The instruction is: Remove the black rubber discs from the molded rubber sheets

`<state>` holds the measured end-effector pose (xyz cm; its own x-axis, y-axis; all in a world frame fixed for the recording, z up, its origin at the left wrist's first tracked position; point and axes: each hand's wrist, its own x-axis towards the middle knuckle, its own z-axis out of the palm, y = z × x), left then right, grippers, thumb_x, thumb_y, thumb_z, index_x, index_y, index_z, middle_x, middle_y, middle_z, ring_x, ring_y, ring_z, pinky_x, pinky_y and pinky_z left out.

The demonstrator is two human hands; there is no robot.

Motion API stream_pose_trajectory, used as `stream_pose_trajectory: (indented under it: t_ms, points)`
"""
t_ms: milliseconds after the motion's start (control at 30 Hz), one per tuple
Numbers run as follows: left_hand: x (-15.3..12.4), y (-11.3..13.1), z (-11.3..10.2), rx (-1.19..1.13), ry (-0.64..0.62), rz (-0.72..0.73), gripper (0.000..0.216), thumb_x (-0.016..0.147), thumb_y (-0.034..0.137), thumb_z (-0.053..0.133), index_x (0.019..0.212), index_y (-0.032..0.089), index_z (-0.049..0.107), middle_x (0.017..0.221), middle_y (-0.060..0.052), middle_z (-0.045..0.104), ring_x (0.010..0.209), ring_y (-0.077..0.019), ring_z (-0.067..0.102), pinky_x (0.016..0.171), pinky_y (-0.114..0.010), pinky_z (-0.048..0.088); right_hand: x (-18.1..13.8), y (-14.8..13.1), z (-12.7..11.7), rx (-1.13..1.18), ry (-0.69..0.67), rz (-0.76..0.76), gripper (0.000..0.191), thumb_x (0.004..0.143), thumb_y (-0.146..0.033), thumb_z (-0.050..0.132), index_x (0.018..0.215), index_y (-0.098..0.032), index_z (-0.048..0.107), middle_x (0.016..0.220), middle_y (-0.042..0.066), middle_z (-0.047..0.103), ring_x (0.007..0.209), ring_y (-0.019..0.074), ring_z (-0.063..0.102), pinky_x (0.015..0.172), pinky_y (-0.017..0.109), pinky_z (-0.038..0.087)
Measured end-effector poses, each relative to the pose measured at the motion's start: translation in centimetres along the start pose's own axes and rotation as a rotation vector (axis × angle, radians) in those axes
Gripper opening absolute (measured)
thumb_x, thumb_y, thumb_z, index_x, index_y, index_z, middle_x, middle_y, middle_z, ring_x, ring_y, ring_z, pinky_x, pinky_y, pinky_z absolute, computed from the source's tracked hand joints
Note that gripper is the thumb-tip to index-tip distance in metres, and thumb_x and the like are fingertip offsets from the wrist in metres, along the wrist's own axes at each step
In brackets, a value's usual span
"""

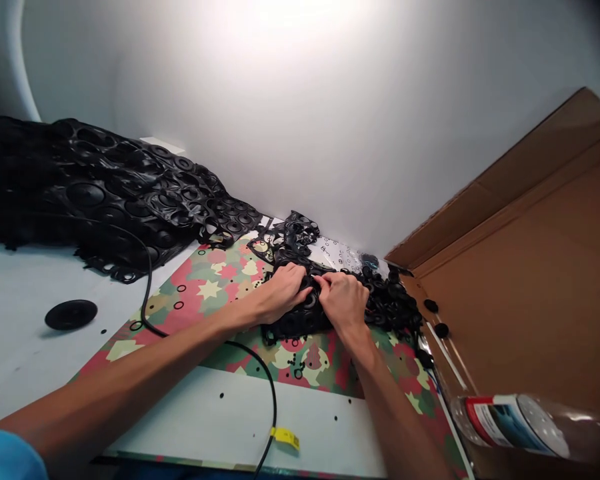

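Both of my hands are on a black moulded rubber sheet [297,323] with round shapes in it, lying on a patterned mat. My left hand [286,292] grips its upper part, thumb pointing toward the other hand. Close beside it, my right hand [343,298] pinches the sheet with thumb and bent fingers. What exactly sits between the fingertips is partly hidden. A pile of loose black rubber pieces [393,300] lies just right of my right hand. Torn black sheet scraps [300,230] lie beyond the hands.
A large stack of black rubber sheets [105,187] fills the back left. A black disc [71,314] lies at left. A black cable [267,370] with a yellow tag [286,437] crosses the patterned mat [220,267]. At right stand a cardboard box [540,267] and a labelled clear bottle [510,423].
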<state>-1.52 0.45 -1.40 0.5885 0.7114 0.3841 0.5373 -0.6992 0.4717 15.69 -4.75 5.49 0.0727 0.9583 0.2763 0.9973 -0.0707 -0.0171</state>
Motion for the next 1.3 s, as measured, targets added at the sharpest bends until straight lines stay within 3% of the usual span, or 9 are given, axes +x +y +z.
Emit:
stream_pose_trajectory:
  t_ms: [267, 433, 567, 700, 967, 1200, 1300]
  points:
    - [-0.4, 1.0, -1.3, -0.1, 0.008, 0.026, 0.033, 0.116, 0.046, 0.045, 0.134, 0.02, 0.055, 0.134, -0.013, 0.068, 0.124, -0.0309, 0.061, 0.107, -0.049, 0.047, -1.9, 2.6, -0.2, 0.407, 0.066, 0.045, 0.028, 0.102, -0.049, 0.072, 0.094, -0.032, 0.092, 0.081, 0.005, 0.085, 0.076, 0.0248, 0.078, 0.064, 0.029, 0.043]
    - [-0.4, 1.3, -1.6, -0.123, -0.016, 0.023, 0.032, 0.115, 0.05, 0.048, 0.127, 0.022, 0.059, 0.129, -0.009, 0.072, 0.122, -0.0296, 0.062, 0.107, -0.049, 0.044, -2.2, 3.0, 0.7, 0.711, 0.011, 0.069, 0.031, 0.098, -0.05, 0.073, 0.087, -0.027, 0.092, 0.076, 0.002, 0.084, 0.067, 0.0222, 0.074, 0.06, 0.029, 0.043]
    - [-0.2, 1.0, -1.1, -0.124, -0.006, -0.034, 0.027, 0.115, 0.048, 0.048, 0.111, 0.023, 0.058, 0.119, -0.008, 0.072, 0.116, -0.0292, 0.061, 0.104, -0.05, 0.045, -1.8, 3.2, 1.5, 0.804, -0.018, 0.05, 0.035, 0.097, -0.05, 0.072, 0.085, -0.023, 0.091, 0.077, 0.003, 0.084, 0.065, 0.0219, 0.073, 0.06, 0.028, 0.045]
    - [-0.1, 1.0, -1.1, -0.186, -0.034, -0.075, 0.022, 0.114, 0.043, 0.049, 0.105, 0.023, 0.055, 0.114, -0.008, 0.068, 0.113, -0.029, 0.058, 0.104, -0.05, 0.044, -1.8, 3.2, 1.4, 0.726, 0.014, 0.089, 0.03, 0.096, -0.049, 0.075, 0.085, -0.027, 0.091, 0.074, 0.002, 0.083, 0.068, 0.0228, 0.075, 0.062, 0.029, 0.044]
    - [0.0, 1.4, -1.4, -0.266, -0.042, -0.107, 0.019, 0.111, 0.033, 0.04, 0.098, 0.024, 0.051, 0.104, -0.006, 0.062, 0.107, -0.0281, 0.053, 0.103, -0.052, 0.044, -3.0, 2.0, 0.2, 0.298, 0.083, 0.017, 0.024, 0.106, -0.042, 0.07, 0.095, -0.033, 0.09, 0.096, 0.002, 0.088, 0.089, 0.0254, 0.082, 0.066, 0.03, 0.039]
    - [-0.4, 1.3, -1.5, -0.238, -0.053, -0.083, 0.014, 0.103, 0.019, 0.038, 0.103, 0.024, 0.05, 0.107, -0.007, 0.059, 0.11, -0.0281, 0.057, 0.102, -0.049, 0.049, -2.5, 2.2, 0.6, 0.062, 0.035, 0.06, 0.031, 0.11, -0.045, 0.064, 0.103, -0.03, 0.089, 0.098, 0.009, 0.087, 0.083, 0.0249, 0.079, 0.065, 0.03, 0.036]
    - [-0.8, 0.7, -1.7, -0.261, -0.078, -0.142, 0.018, 0.104, 0.021, 0.037, 0.115, 0.024, 0.052, 0.113, -0.009, 0.061, 0.11, -0.0285, 0.06, 0.101, -0.049, 0.052, -1.9, 2.6, 0.5, 0.033, 0.046, 0.094, 0.032, 0.11, -0.047, 0.064, 0.102, -0.029, 0.09, 0.095, 0.01, 0.086, 0.084, 0.0262, 0.079, 0.065, 0.031, 0.037]
